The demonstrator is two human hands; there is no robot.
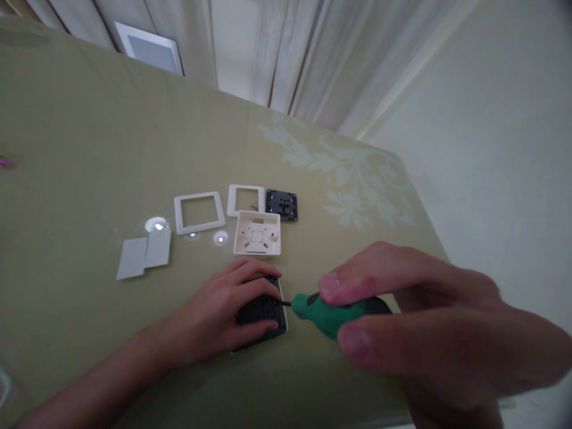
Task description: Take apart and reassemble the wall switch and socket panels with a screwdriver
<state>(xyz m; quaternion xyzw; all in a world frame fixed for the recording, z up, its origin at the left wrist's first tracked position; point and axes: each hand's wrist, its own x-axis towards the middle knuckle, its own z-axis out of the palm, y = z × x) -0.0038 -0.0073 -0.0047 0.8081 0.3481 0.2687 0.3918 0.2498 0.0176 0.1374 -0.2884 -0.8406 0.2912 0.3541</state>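
Note:
My left hand [239, 298] lies over a black switch module [257, 308], fingers bent across its top and thumb along its near side. A thin white rim shows along the module's right edge; what is under it is hidden. In my right hand [429, 316], a green and black screwdriver [333, 314] is gripped between the thumb and a finger. Its handle looms close to the camera. The thin metal shaft points left at the module's right part, by my left fingertips. Whether the tip sits in a screw I cannot tell.
Beyond my left hand stands a white mounting box [258, 233]. Behind it are a white frame [231, 199] and another black switch module [282, 205]. A larger white frame [177, 215] and two white plates [132, 258] lie left. Curtains [236, 47] hang past the table's far edge.

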